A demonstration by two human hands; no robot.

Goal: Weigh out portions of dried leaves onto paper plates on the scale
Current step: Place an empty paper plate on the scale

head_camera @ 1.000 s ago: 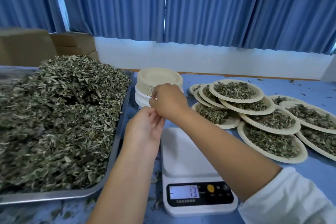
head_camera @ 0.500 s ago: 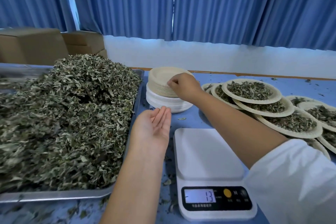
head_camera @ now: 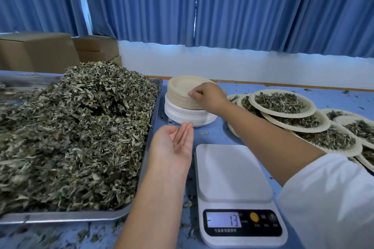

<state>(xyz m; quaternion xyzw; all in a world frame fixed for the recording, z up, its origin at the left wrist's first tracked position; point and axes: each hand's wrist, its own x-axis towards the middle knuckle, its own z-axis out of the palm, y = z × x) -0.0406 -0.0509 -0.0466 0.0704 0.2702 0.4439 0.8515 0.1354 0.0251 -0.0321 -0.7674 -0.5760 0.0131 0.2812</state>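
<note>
A white digital scale [head_camera: 232,174] stands in front of me with a bare platform and a lit display. Behind it rises a stack of paper plates [head_camera: 182,95], tan ones on top of white ones. My right hand [head_camera: 208,97] reaches over the stack's right side and its fingertips pinch the rim of the top plate. My left hand [head_camera: 174,143] hovers palm up with straight fingers between the scale and a metal tray [head_camera: 150,143], holding nothing. The tray carries a big heap of dried leaves [head_camera: 77,133].
Several filled paper plates [head_camera: 281,101] overlap on the blue table at the right. Leaf crumbs lie scattered on the table [head_camera: 214,137]. Cardboard boxes [head_camera: 40,50] stand at the back left beneath blue curtains.
My right hand has reached out from near my left hand to the plate stack and taken hold of the top plate's rim. My left hand has turned palm up.
</note>
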